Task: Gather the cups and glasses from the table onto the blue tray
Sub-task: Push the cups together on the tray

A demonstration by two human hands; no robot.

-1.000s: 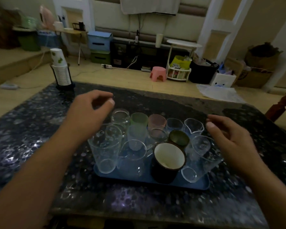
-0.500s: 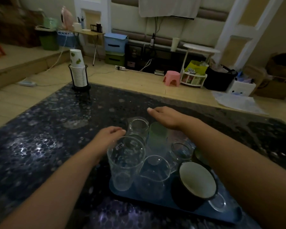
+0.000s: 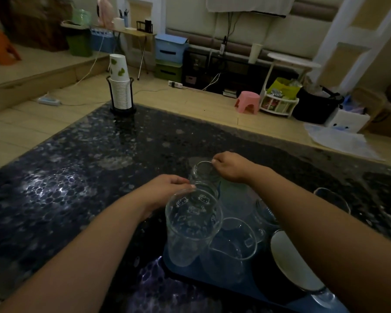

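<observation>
Tabletop (image 3: 77, 177): dark, glossy stone-like surface with a pebbled, speckled pattern and bright reflected highlights.

Blue tray (image 3: 246, 288): flat, matte, rectangular, at the near right of the tabletop, crowded with drinkware.

Printed glass (image 3: 191, 227): clear, tall, tapered tumbler with small white cartoon motifs, at the tray's near-left corner.

Clear jar-shaped glass (image 3: 203, 177): round-mouthed, transparent, at the tray's far-left end. Both hands meet on it: the right hand (image 3: 231, 166) pinches the far rim with fingertips; the left hand (image 3: 165, 190) closes its fingers against the near side.

Glass pitcher-like cup (image 3: 230, 247): clear, rounded, just right of the printed glass.

Dark mug (image 3: 289, 263): white glossy interior, partly hidden under the right forearm.

Pale green cup (image 3: 233, 195): frosted, translucent, behind the hands.

Paper cup stack (image 3: 120, 86): white, ribbed rims, leaf print, inverted in a black wire holder at the tabletop's far edge.
</observation>
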